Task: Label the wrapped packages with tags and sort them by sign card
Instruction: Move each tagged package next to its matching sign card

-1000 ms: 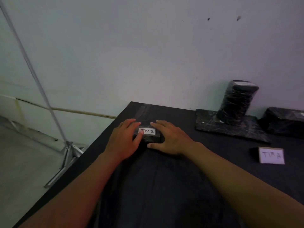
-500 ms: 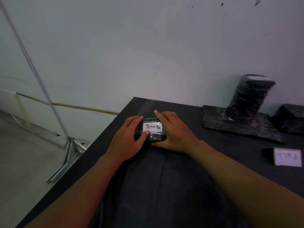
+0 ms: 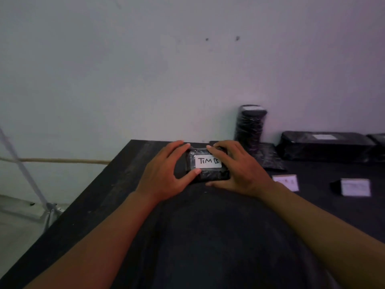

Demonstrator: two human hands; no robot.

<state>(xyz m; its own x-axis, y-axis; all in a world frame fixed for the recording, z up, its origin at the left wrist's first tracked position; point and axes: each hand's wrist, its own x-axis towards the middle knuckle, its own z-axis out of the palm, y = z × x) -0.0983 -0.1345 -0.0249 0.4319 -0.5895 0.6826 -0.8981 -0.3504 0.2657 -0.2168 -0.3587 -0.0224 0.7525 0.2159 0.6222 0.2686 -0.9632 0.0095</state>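
Open black table (image 3: 208, 236) in front of me, nothing between my arms. Left side drops off at the table edge. To my right, two white cards (image 3: 286, 182) stand in the way, one beside my wrist; behind them a flat package (image 3: 270, 156), an upright roll (image 3: 251, 124), a long box (image 3: 325, 146) along the wall (image 3: 187, 69).

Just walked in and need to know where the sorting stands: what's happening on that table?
A person holds a small wrapped package between both hands near the far left corner of the black table. The left hand and right hand grip its sides, and its white tag reads "TIM B". To the right, other wrapped packages sit by the wall: an upright roll and a long block. Two sign cards stand in front of them, too blurred to read.
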